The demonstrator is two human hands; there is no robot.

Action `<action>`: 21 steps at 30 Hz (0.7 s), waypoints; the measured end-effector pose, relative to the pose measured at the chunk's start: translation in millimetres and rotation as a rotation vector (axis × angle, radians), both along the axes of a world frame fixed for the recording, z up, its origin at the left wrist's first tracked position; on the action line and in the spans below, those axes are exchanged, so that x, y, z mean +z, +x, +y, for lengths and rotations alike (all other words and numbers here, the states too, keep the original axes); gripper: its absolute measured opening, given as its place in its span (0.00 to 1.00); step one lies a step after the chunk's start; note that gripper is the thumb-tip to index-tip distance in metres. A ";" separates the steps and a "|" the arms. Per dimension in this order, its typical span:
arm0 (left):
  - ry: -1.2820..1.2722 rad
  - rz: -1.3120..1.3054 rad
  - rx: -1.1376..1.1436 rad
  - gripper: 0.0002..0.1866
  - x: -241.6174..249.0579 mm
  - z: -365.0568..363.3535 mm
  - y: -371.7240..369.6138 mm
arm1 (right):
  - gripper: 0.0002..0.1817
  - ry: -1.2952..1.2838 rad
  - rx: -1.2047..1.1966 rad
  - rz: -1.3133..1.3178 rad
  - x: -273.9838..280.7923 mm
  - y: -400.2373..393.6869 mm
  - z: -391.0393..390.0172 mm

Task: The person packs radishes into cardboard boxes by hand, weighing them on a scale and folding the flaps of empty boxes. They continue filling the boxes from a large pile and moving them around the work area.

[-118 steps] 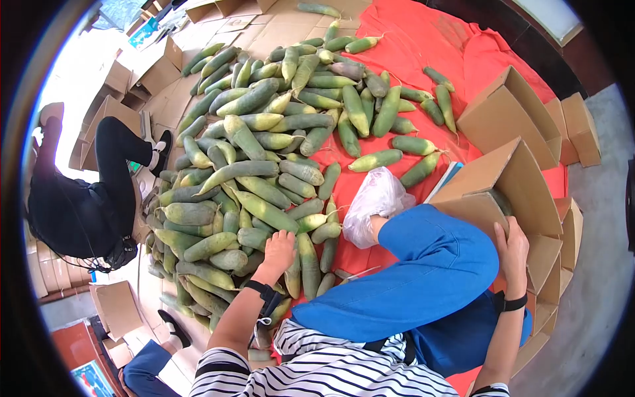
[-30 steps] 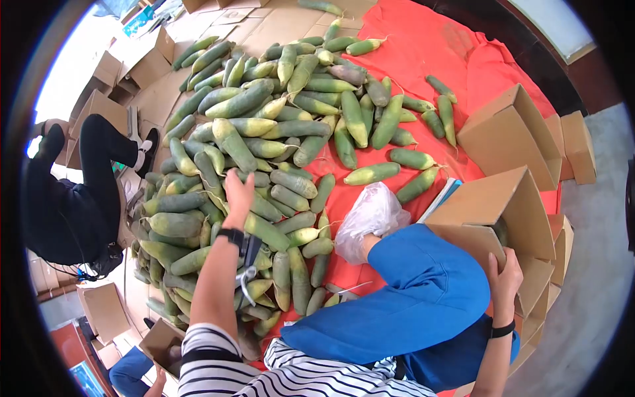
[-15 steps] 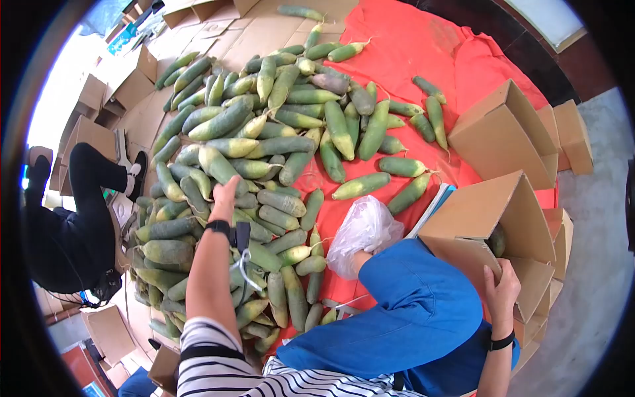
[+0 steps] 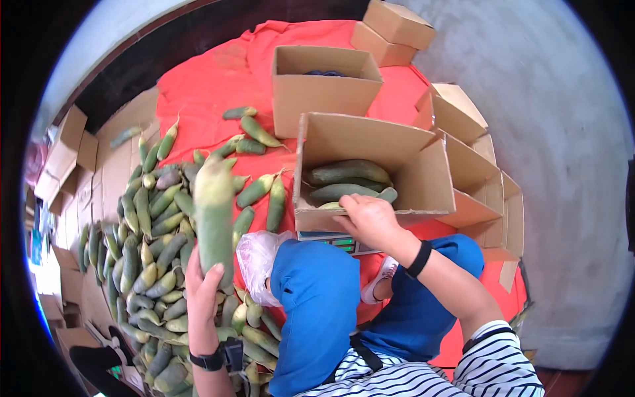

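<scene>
A large green radish (image 4: 215,218), pale at its upper end, stands upright in my left hand (image 4: 204,284), whose fingers wrap round its lower part. The radish is slightly blurred. My right hand (image 4: 370,221) grips the near rim of an open cardboard box (image 4: 377,126), fingers over the edge. Inside that box lie several green radishes (image 4: 350,173). Under the box shows a scale (image 4: 344,245) with green lit digits. To the left spreads a big pile of green radishes (image 4: 162,264).
A second open box (image 4: 324,99) with something dark inside stands behind. More cardboard boxes (image 4: 473,178) line the right side. A red cloth (image 4: 225,73) covers the floor. My knee (image 4: 311,271) and a plastic-bagged foot (image 4: 261,261) are near the pile; another person's leg (image 4: 96,360) is lower left.
My left hand has lifted a green radish from the pile and moved right towards the box. The view has turned right, bringing the box interior and scale display into sight. My right hand stays at the box.
</scene>
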State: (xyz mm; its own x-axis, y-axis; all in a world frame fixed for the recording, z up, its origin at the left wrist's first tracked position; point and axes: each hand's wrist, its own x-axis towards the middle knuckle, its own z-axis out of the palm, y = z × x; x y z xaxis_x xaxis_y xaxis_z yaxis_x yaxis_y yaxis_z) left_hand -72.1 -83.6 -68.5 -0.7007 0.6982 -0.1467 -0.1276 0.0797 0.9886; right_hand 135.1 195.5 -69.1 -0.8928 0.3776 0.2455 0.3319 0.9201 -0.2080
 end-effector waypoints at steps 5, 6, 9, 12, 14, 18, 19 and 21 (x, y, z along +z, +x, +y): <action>-0.040 0.662 -0.357 0.32 78.0 131.1 18.6 | 0.13 -0.060 0.043 0.010 -4.1 4.7 2.9; -0.020 0.756 -0.419 0.32 79.5 151.3 23.3 | 0.13 -0.065 0.069 0.036 -7.1 5.2 3.8; -0.041 0.883 -0.528 0.31 58.7 194.5 37.3 | 0.13 -0.053 0.073 0.063 -10.4 5.7 6.7; -0.175 0.966 -0.559 0.30 65.0 186.7 50.0 | 0.12 -0.080 0.080 0.086 -17.0 6.8 8.8; -0.205 0.926 -0.607 0.29 75.0 163.8 62.5 | 0.12 -0.047 0.053 0.009 -20.4 7.6 7.7; -0.225 0.857 -0.848 0.30 96.3 110.6 98.8 | 0.12 -0.053 0.108 0.089 -21.8 8.8 17.0; -0.252 1.050 -0.873 0.30 95.6 104.7 106.9 | 0.12 -0.067 0.116 0.085 -21.9 10.4 15.9; -0.306 1.170 -0.763 0.30 88.3 97.9 121.2 | 0.13 -0.017 0.109 0.056 -21.7 11.0 11.9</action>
State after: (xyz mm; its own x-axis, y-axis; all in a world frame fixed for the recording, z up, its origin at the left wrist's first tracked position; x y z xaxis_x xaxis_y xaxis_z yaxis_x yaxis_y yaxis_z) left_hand 49.1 14.2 19.7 0.0044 0.9995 0.0322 0.9051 -0.0177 0.4249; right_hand 146.1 207.4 -90.8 -0.9139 0.2834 0.2905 0.2172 0.9462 -0.2398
